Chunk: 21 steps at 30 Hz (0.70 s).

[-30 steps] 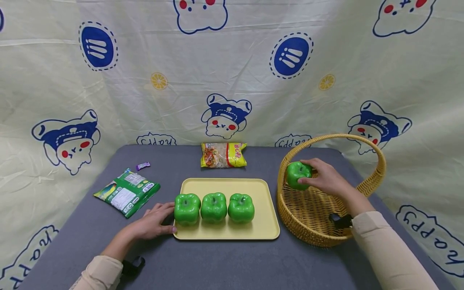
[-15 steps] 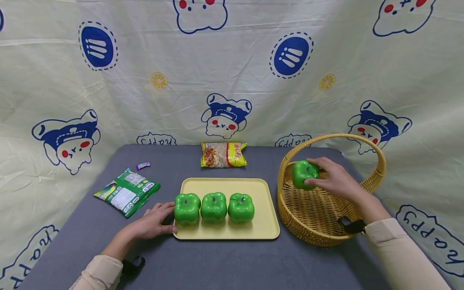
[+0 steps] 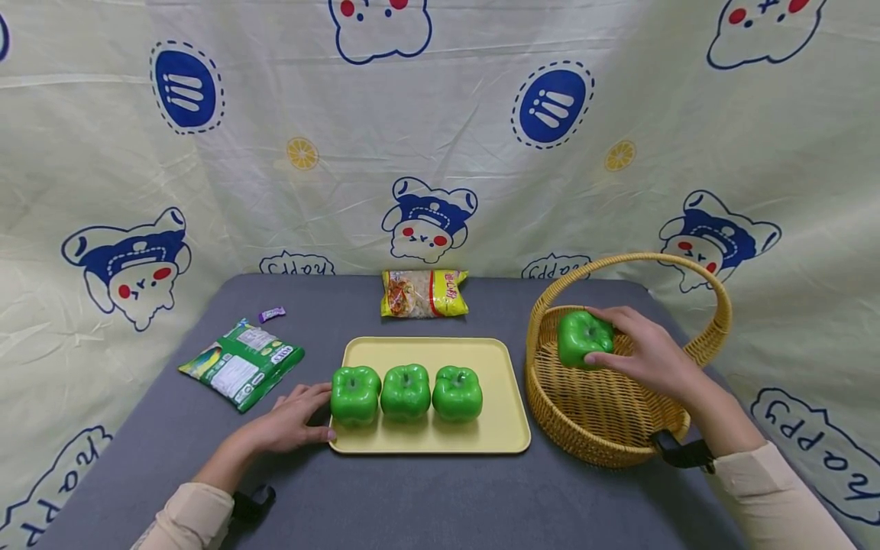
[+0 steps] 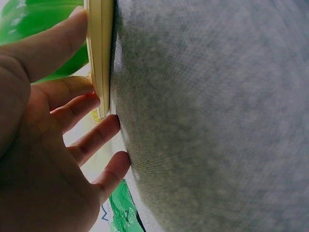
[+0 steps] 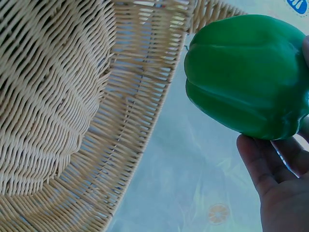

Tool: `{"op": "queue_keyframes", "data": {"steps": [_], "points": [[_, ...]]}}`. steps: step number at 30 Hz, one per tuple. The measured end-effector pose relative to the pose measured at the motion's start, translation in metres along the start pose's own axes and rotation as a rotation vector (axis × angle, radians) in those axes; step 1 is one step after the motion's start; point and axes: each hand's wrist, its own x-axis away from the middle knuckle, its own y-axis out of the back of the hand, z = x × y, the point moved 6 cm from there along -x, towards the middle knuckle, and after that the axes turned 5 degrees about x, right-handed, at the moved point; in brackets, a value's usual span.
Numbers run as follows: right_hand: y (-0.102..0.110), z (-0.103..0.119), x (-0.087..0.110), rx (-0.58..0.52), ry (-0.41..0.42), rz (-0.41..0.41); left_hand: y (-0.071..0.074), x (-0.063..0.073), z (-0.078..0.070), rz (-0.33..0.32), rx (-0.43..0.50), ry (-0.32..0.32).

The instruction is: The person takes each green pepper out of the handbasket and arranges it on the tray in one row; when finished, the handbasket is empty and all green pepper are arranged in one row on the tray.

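In the head view my right hand (image 3: 642,347) grips a green bell pepper (image 3: 583,341), holding it over the far side of the wicker basket (image 3: 539,409). Up close in the right wrist view, the glossy pepper (image 5: 246,77) sits against the fingers, apart from the woven rim (image 5: 140,130). Three more green bell peppers, a left one (image 3: 354,396), a middle one (image 3: 406,393) and a right one (image 3: 457,394), stand in a row on the yellow tray (image 3: 426,351). My left hand (image 3: 292,422) rests against the tray's left edge, thumb and fingertips touching its rim (image 4: 99,58).
A green snack packet (image 3: 242,365) lies left of the tray, with a small purple wrapped sweet (image 3: 271,314) behind it. At the back lies a yellow and red food packet (image 3: 423,294). The basket's tall handle (image 3: 639,260) arches over its opening. A printed curtain (image 3: 454,130) hangs behind the table.
The right hand has shifted slightly rightward over the basket with the pepper, then a little toward the front. My left hand and the tray stay in place.
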Motion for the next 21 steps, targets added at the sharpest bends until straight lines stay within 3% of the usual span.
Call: {"op": "queue_keyframes", "data": {"steps": [11,21], "points": [[0.008,0.023,0.015,0.01,0.043,-0.053,0.0,-0.001,0.001,0.012,0.007,0.016],[-0.001,0.044,0.021,-0.042,0.125,-0.104,0.001,0.0,-0.002,0.008,-0.001,0.004]]}}
